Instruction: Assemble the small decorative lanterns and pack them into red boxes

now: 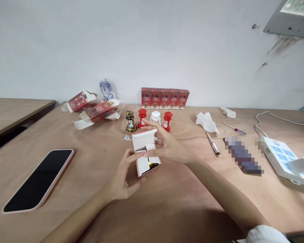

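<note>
Both hands hold a small cardboard box above the wooden table. Its top flaps stand open and a gold-coloured thing shows inside. My left hand grips the box from below and from the left side. My right hand pinches the open flaps from the right. Just behind the box stand a bronze mini lantern, two red mini lanterns and a white one.
A row of several closed red boxes lines the wall. Opened empty boxes and a plastic bottle lie back left. A phone lies at left. Two screwdrivers, tissue and a power strip are at right.
</note>
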